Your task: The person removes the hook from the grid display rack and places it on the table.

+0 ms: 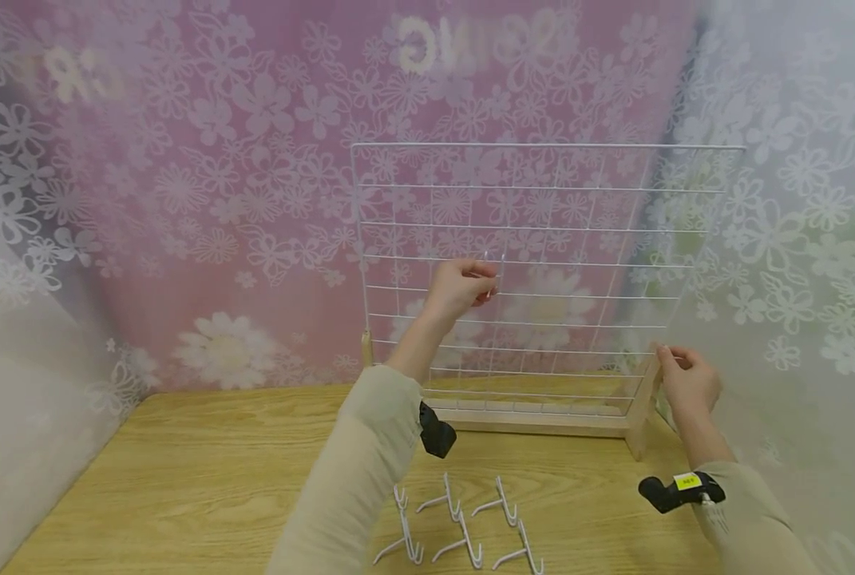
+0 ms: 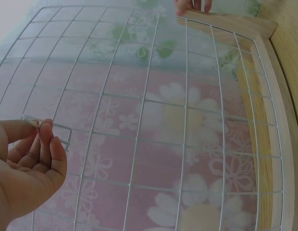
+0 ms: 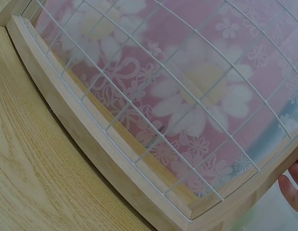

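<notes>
My left hand (image 1: 459, 289) pinches a white wire hook (image 2: 63, 127) between thumb and fingertips, at the middle rows of a white wire grid panel (image 1: 549, 147). The hook's two prongs rise above my fingertips, right at the grid wires. The grid stands upright in a wooden base (image 1: 535, 423). At the right end, my right hand (image 1: 689, 382) grips the top of the wooden side post (image 1: 641, 411), thumb and fingers around its edge. In the right wrist view only part of this hand shows, at the right edge.
Several white hooks (image 1: 463, 543) lie in two rows on the wood-grain table (image 1: 204, 479), in front of the base. Behind the grid hangs a pink flowered curtain (image 1: 255, 200), with pale flowered sheeting (image 1: 793, 239) on the right. A wrist camera (image 1: 437, 431) sits on each sleeve.
</notes>
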`<action>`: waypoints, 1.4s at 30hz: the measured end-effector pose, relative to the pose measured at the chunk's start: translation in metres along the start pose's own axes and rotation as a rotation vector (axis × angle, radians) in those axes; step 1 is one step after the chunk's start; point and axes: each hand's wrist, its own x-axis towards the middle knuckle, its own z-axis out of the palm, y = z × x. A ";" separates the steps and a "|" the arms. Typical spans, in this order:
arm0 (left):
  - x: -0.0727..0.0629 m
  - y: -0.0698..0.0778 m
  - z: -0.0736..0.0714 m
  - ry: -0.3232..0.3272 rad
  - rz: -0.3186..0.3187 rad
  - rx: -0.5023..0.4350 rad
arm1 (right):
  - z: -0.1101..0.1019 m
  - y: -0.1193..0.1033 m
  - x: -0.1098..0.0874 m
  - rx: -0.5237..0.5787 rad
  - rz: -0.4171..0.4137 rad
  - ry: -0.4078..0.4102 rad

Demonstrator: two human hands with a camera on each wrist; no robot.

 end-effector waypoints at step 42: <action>-0.066 -0.076 -0.059 -0.137 -0.036 0.259 | 0.002 0.002 0.003 -0.013 0.007 -0.022</action>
